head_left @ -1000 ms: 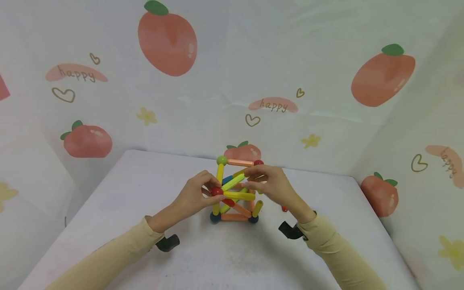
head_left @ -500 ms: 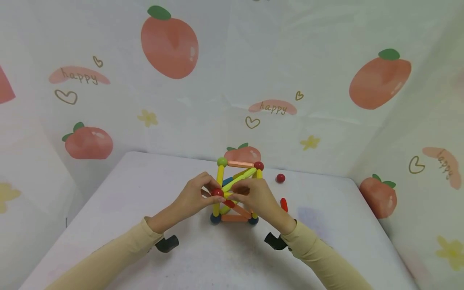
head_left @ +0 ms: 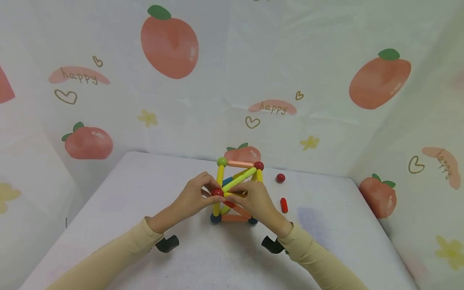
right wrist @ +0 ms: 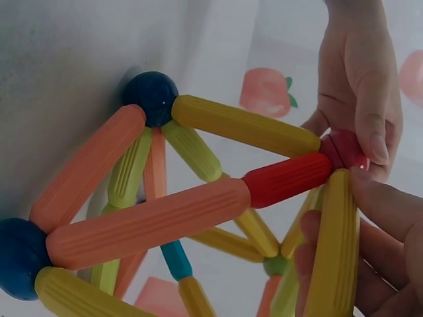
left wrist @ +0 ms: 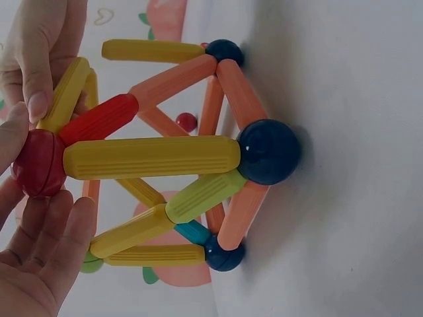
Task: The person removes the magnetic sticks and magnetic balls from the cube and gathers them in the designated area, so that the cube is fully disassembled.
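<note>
A frame of magnetic rods and balls point(head_left: 235, 218) stands on the table before me. My left hand point(head_left: 190, 197) grips the red ball point(head_left: 217, 193) at its near left top corner. My right hand point(head_left: 258, 203) pinches a yellow rod point(right wrist: 337, 244) close to that ball. In the right wrist view the rod's end meets the ball or nearly so. A red rod point(right wrist: 291, 179) and another yellow rod point(left wrist: 155, 157) also join this ball. A yellow-green rod point(head_left: 239, 179) slants from it toward the far red ball point(head_left: 259, 166). From a dark blue ball point(left wrist: 225, 53) a yellow rod point(left wrist: 152, 49) rises with one end free.
On the table point(head_left: 145, 257), right of the frame, lie a loose red ball point(head_left: 280, 178) and a short red rod point(head_left: 284, 205). A green ball point(head_left: 222, 162) tops the far left corner. A printed cloth point(head_left: 217, 80) hangs behind the table.
My right hand has moved from the slanting yellow-green rod down and left to the yellow rod by the red ball. My left hand keeps its hold, nearly still.
</note>
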`<state>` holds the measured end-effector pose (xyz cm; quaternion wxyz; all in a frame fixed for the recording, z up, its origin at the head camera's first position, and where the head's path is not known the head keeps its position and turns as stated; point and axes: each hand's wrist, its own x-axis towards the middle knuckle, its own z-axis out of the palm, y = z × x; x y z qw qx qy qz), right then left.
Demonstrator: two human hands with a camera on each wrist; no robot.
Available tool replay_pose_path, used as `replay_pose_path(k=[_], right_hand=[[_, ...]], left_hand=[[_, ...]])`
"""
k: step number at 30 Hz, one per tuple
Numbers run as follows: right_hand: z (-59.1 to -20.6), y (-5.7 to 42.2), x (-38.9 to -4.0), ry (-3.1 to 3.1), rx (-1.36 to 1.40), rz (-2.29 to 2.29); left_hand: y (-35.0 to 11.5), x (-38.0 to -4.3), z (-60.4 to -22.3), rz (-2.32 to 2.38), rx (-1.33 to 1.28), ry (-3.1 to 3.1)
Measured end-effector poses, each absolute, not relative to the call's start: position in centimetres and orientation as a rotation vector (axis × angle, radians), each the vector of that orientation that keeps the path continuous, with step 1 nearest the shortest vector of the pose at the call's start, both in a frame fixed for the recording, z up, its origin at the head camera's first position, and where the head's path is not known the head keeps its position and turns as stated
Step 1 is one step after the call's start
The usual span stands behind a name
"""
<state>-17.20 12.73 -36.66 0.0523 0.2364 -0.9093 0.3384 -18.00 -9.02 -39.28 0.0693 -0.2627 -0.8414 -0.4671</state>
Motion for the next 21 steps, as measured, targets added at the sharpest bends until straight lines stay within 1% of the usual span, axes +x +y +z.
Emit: replay_pose_path(k=[21], right_hand=[[-37.5,12.4,-16.1,-2.624,0.685,1.13]], left_hand=[[-9.0,-17.8,-39.0,-1.384,-0.79,-2.531]])
